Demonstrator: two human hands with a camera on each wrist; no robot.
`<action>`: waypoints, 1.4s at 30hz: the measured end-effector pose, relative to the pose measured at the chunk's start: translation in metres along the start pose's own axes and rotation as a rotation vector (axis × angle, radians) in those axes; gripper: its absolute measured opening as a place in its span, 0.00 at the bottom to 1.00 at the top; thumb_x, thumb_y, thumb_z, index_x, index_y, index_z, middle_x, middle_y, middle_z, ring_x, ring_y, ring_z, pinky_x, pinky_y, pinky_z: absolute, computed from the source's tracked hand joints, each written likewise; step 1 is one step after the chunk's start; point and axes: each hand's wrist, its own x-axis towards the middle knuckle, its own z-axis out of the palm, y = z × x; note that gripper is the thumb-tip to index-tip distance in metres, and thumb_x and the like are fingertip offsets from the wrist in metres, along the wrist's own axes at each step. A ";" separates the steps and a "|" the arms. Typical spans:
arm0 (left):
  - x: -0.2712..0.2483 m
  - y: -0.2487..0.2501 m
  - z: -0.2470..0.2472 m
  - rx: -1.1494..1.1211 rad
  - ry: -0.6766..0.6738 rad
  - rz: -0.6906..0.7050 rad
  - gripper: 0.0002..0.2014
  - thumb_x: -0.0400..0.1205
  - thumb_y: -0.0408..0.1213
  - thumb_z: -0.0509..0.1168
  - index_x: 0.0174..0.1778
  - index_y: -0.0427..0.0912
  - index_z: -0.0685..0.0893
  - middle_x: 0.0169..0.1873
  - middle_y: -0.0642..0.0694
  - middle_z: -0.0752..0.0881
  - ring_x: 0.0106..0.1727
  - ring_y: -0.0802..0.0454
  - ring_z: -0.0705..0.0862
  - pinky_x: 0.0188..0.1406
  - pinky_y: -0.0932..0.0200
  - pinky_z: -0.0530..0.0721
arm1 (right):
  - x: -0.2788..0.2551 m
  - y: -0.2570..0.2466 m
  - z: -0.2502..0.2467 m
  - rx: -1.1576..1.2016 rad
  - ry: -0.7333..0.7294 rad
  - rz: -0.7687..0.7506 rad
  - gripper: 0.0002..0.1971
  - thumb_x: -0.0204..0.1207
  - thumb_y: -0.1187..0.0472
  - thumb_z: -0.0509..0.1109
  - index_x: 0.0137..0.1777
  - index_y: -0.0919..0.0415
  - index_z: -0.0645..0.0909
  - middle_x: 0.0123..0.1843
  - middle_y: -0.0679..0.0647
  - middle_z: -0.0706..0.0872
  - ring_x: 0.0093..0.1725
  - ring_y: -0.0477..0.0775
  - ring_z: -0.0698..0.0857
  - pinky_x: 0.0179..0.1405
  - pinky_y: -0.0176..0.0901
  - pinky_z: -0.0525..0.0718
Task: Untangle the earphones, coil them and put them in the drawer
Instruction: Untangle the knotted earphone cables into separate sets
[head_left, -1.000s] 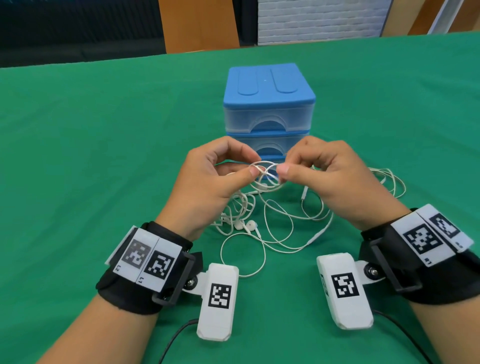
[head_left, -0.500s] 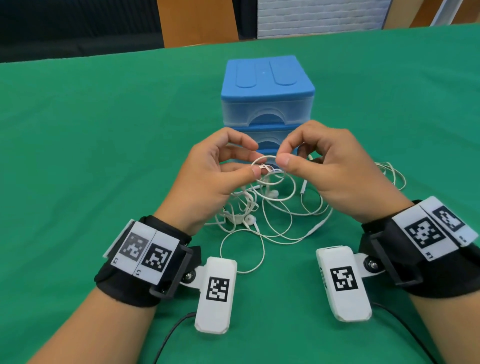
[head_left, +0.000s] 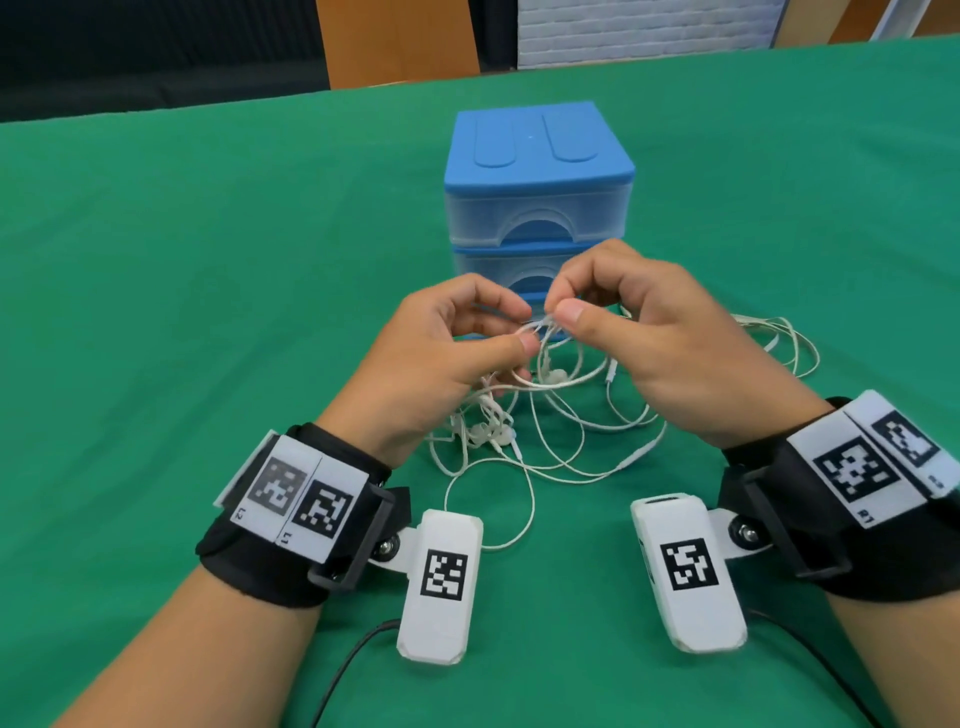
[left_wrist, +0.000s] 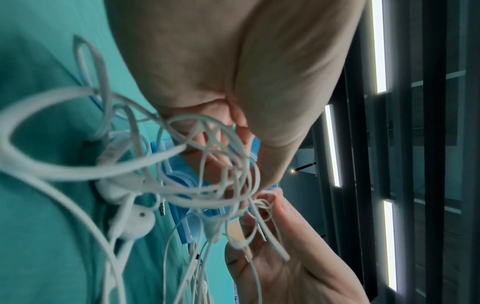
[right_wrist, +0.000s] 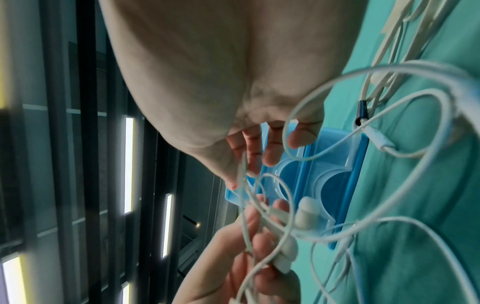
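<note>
A tangle of thin white wired earphones is lifted partly off the green cloth-covered table, near its middle, before the blue plastic drawer unit. The cord is pinched by the left hand and right hand. Light, limp, snag-prone; it is best held beside knots.

The earphones lie tangled on the table just before the drawer unit.

A lab-like room: green-clothed table, ceiling strip lights, marker-tagged wristbands.
</note>
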 end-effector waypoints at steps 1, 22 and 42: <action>0.001 -0.002 -0.001 0.017 0.020 -0.009 0.10 0.77 0.22 0.75 0.52 0.31 0.86 0.39 0.37 0.88 0.32 0.48 0.86 0.36 0.58 0.87 | 0.000 -0.002 0.001 0.048 -0.017 -0.001 0.04 0.82 0.59 0.67 0.48 0.57 0.82 0.45 0.46 0.80 0.42 0.41 0.77 0.49 0.30 0.73; -0.001 0.006 0.000 -0.188 -0.028 0.081 0.11 0.85 0.23 0.64 0.61 0.38 0.80 0.37 0.42 0.86 0.28 0.53 0.80 0.31 0.65 0.80 | -0.001 0.006 0.002 -0.232 -0.035 0.080 0.05 0.75 0.58 0.78 0.41 0.49 0.85 0.46 0.49 0.80 0.45 0.51 0.80 0.43 0.30 0.72; 0.001 0.000 0.000 -0.006 -0.054 0.042 0.04 0.81 0.28 0.71 0.42 0.39 0.85 0.38 0.42 0.87 0.37 0.57 0.83 0.39 0.71 0.79 | 0.001 0.007 -0.002 0.092 0.056 0.212 0.06 0.68 0.58 0.68 0.36 0.61 0.83 0.33 0.55 0.78 0.36 0.52 0.72 0.40 0.50 0.71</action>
